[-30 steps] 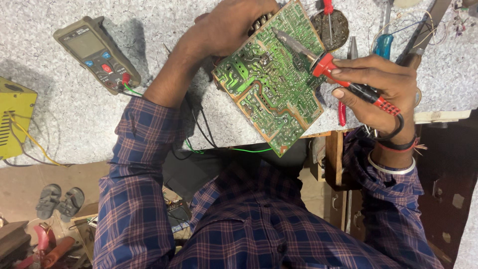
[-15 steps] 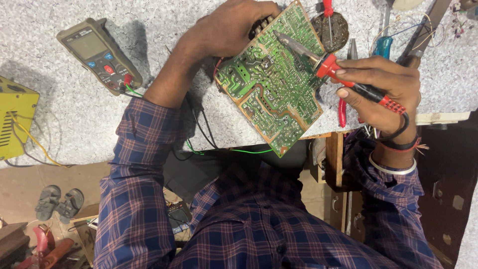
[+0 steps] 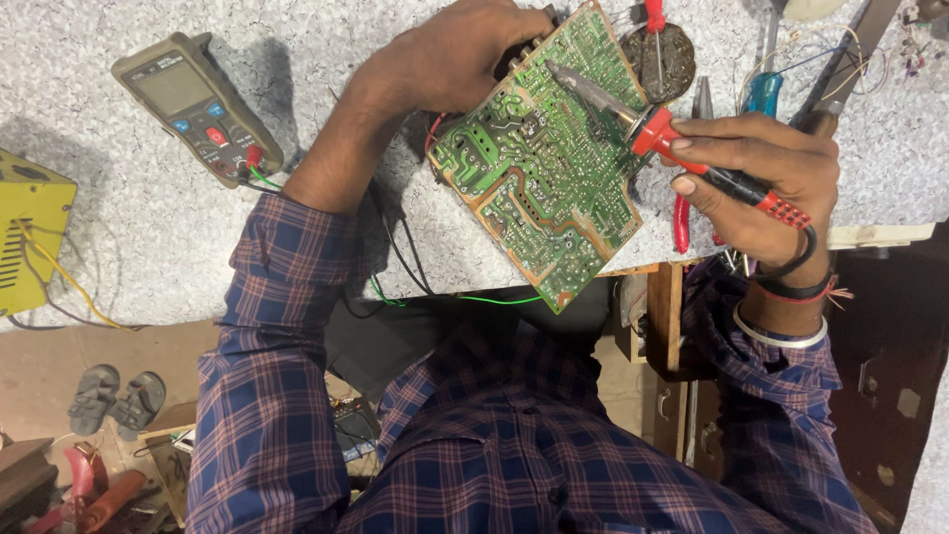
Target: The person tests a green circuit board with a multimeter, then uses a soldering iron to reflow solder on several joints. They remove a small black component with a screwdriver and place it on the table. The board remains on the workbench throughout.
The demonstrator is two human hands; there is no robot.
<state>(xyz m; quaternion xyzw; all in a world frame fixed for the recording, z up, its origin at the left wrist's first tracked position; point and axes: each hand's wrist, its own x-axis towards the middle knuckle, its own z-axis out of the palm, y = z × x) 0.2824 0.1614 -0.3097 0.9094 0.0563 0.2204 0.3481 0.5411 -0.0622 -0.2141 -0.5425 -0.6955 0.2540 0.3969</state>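
Green circuit board (image 3: 539, 158) held tilted, solder side up, off the speckled bench (image 3: 297, 79), lower corner overhanging the bench edge toward the body. Left hand (image 3: 450, 59) clamped on the board's far upper edge, fingers curled under and partly hidden. Right hand (image 3: 756, 183) closed around the red-and-black handle of a soldering iron (image 3: 682, 148), tip resting on the board's upper region just beside the left hand. Risk noted: hot tip close to the left fingers; a slip likely to burn them. Board gripped by one edge only; pressure from the iron liable to pivot it and bridge adjacent tracks. Iron's cord looped under the right wrist, prone to snag. Multimeter (image 3: 193, 99), well left of the left forearm, with leads running toward the board, within reach of a dragged sleeve.
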